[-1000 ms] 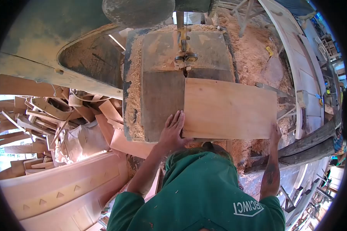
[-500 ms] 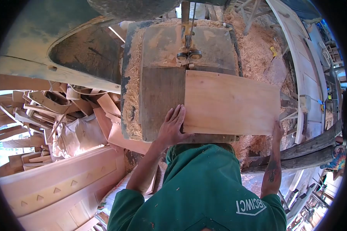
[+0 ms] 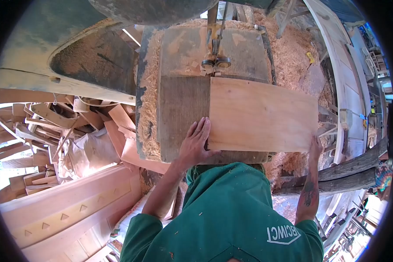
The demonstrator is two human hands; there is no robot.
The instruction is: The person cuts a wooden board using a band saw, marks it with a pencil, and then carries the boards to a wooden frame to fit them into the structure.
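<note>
A wide, flat wooden board [image 3: 262, 113] lies on the band saw table [image 3: 183, 96], and its right part reaches past the table's edge. The far left corner of the board is close to the saw's blade guide [image 3: 215, 62]; the blade's contact with the wood is too small to make out. My left hand [image 3: 195, 142] rests flat by the board's near left corner. Its fingers stretch along the left edge, with the thumb at the near edge. At the right end, my right hand [image 3: 315, 147] grips the near corner, its fingers partly hidden.
Small wood offcuts [image 3: 196, 68] lie beside the blade guide. Sawdust and shavings [image 3: 288, 56] cover the floor to the right. Scrap wood [image 3: 52, 131] is heaped at left, above a carved panel [image 3: 65, 209]. The saw's large housing [image 3: 22, 56] fills the upper left.
The view has shifted slightly. Both hands keep their places on the board, and the board's far edge appears marginally farther forward.
</note>
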